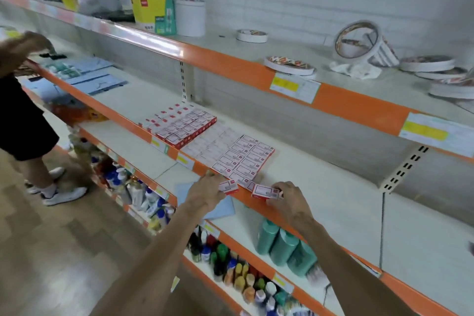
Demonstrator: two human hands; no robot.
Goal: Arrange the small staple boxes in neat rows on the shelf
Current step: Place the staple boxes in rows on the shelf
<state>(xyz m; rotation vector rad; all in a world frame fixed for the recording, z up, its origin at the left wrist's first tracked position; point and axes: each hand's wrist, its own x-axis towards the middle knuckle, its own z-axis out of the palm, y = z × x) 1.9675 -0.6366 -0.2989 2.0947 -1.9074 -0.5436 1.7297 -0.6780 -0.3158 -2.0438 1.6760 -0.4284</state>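
Left hand (206, 194) pinches 1 small staple box (228, 185) right at the orange front lip of the shelf (320, 174). Right hand (288, 200) grips a second box (265, 192) by its end, just beside the flat rows of boxes (246, 159). Labels are white with a red logo patch, but the print is way too blurry to read. Same goes for the yellow price tags (284, 84). The left hand hides half its box, and another person (23, 120) is cut off at the left.

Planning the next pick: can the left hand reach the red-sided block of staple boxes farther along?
Probably yes: only low, flat boxes lie between the left hand and that block, though its fingers pinch a box.
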